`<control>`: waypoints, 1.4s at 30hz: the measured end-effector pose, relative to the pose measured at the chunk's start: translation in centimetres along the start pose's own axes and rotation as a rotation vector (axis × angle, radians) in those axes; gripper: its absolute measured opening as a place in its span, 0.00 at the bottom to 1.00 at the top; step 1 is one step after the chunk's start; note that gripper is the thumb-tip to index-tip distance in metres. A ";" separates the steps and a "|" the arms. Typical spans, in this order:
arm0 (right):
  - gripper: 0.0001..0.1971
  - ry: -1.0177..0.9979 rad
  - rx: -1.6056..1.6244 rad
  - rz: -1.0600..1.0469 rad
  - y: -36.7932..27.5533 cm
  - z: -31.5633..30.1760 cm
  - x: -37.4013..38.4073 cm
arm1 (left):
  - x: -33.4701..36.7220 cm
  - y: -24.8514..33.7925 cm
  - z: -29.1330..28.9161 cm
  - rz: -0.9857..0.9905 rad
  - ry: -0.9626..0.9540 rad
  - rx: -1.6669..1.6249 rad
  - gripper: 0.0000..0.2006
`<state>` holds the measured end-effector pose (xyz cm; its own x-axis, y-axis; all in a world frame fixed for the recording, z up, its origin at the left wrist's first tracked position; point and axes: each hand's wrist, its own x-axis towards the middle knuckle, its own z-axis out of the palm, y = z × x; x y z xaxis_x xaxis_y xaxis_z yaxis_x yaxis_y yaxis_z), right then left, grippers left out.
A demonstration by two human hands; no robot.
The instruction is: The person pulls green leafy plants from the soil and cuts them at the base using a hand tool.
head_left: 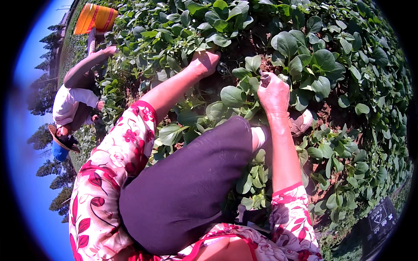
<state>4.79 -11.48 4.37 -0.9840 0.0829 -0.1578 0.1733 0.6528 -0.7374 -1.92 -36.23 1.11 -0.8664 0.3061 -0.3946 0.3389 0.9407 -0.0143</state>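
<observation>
My left hand (204, 63) is closed in a fist, pushed in among low weeds and leafy greens (235, 95). Leaves hide its fingertips and whatever they may grip. To the right, my right hand (274, 92) is wrapped round a small tool with a round handle (265, 79); the handle's end shows above the thumb, while its working part is too hidden to tell. Broad-leaved greens (322, 65) grow just beyond the right hand, rooted in reddish-brown soil (249, 45). Both hands are low over the plants and apart from each other.
My bent knee in dark trousers (187, 187) fills the middle foreground, and a shoe (301, 123) stands beside my right wrist. At the left, another person (72, 104) bends over the crop near an orange bucket (96, 18). A black printed object (379, 224) lies at lower right.
</observation>
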 end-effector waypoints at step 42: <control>0.10 -0.284 -0.074 -0.180 -0.8 0.3 1.8 | 1.8 -3.8 4.7 -0.109 0.400 0.134 0.09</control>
<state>2.90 -12.12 4.51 -0.9459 -0.2448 -0.2130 -0.0162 0.6913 -0.7224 -3.01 -39.91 -3.83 -0.9646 0.2636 0.0026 0.2595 0.9514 -0.1655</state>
